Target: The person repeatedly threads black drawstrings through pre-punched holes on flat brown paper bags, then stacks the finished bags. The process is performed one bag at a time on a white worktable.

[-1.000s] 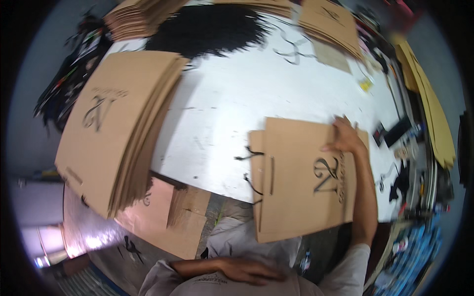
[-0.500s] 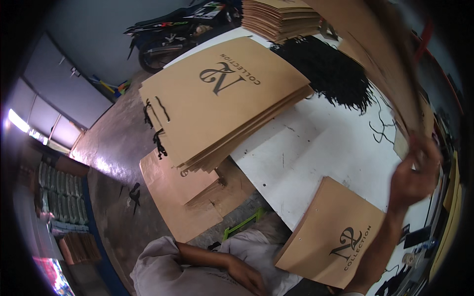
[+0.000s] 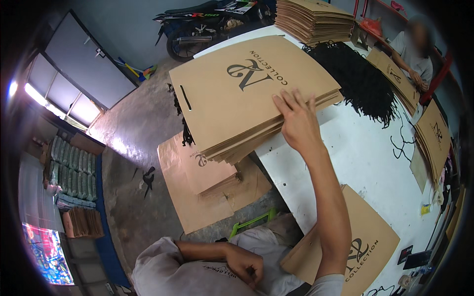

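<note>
A tall pile of brown paper bags (image 3: 222,106) with a black printed logo lies at the left part of the white table, with black cord handles (image 3: 186,133) hanging from its left edge. My right hand (image 3: 300,121) rests on the near right edge of its top bag, fingers spread and holding nothing. In my lap, my left hand (image 3: 245,267) is loosely curled, with nothing showing in it. Another printed bag stack (image 3: 380,241) lies at the table's near edge, partly covered by my right forearm. A heap of black cords (image 3: 353,79) sits beyond the large pile.
A person (image 3: 412,54) sits at the far right beside more bags (image 3: 395,76). Another bag stack (image 3: 313,22) stands at the far edge. Loose bags (image 3: 192,202) lie low left of the white table (image 3: 301,182). A motorcycle (image 3: 207,27) stands behind.
My right hand has come from the right, where it held up a brown paper bag, to the large pile; a bag now covers its top. My left hand has curled. The view has shifted.
</note>
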`<act>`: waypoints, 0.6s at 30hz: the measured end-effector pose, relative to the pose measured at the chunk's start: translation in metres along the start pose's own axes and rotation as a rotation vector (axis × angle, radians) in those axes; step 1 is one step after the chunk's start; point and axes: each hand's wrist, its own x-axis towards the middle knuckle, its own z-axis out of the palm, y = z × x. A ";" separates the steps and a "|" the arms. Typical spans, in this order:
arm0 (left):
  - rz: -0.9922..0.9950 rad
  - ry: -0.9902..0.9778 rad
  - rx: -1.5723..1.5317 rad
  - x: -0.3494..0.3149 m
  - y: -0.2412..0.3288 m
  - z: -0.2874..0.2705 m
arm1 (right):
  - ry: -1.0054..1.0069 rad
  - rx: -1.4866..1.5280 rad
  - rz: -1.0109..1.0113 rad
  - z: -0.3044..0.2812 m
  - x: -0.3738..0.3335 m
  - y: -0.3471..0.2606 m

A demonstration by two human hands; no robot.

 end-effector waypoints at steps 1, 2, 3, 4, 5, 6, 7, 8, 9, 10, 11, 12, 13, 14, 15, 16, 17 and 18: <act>-0.012 -0.021 -0.012 -0.001 -0.006 -0.003 | -0.002 0.032 0.023 -0.008 -0.003 -0.001; -0.027 -0.044 -0.024 -0.001 -0.010 -0.004 | -0.003 0.062 0.048 -0.017 -0.010 -0.001; -0.049 -0.057 -0.024 0.001 -0.005 -0.007 | -0.006 0.094 0.070 -0.026 -0.019 0.001; -0.071 -0.069 -0.022 0.004 0.007 -0.015 | 0.017 0.112 0.086 -0.038 -0.034 0.004; -0.095 -0.089 -0.019 0.005 0.015 -0.023 | 0.042 0.124 0.108 -0.051 -0.058 0.011; -0.142 -0.078 -0.049 0.005 0.017 -0.028 | 0.053 0.142 0.172 -0.062 -0.090 0.020; -0.186 -0.069 -0.079 0.005 0.016 -0.033 | 0.063 0.157 0.236 -0.073 -0.125 0.031; -0.231 -0.075 -0.112 0.008 0.017 -0.037 | 0.017 0.113 0.350 -0.096 -0.161 0.038; -0.185 -0.026 -0.092 0.010 0.017 -0.041 | 0.004 0.039 0.461 -0.114 -0.206 0.053; -0.136 0.004 -0.072 0.013 0.017 -0.048 | 0.050 -0.015 0.611 -0.133 -0.256 0.071; -0.086 0.032 -0.060 0.018 0.017 -0.054 | 0.097 -0.074 0.762 -0.151 -0.310 0.091; -0.067 0.084 -0.025 0.021 0.017 -0.061 | 0.166 -0.136 0.936 -0.172 -0.367 0.111; -0.053 0.130 0.009 0.023 0.021 -0.071 | 0.246 -0.204 1.112 -0.195 -0.427 0.126; -0.049 0.200 0.052 0.024 0.027 -0.078 | 0.256 -0.302 1.236 -0.214 -0.483 0.139; -0.035 0.339 0.114 0.026 0.031 -0.085 | 0.261 -0.423 1.398 -0.233 -0.546 0.148; -0.029 0.488 0.181 0.024 0.038 -0.088 | 0.173 -0.514 1.510 -0.245 -0.596 0.145; 0.057 0.620 0.309 0.020 0.046 -0.094 | 0.088 -0.605 1.612 -0.257 -0.636 0.141; 0.150 0.763 0.434 0.016 0.056 -0.099 | -0.005 -0.687 1.704 -0.266 -0.672 0.137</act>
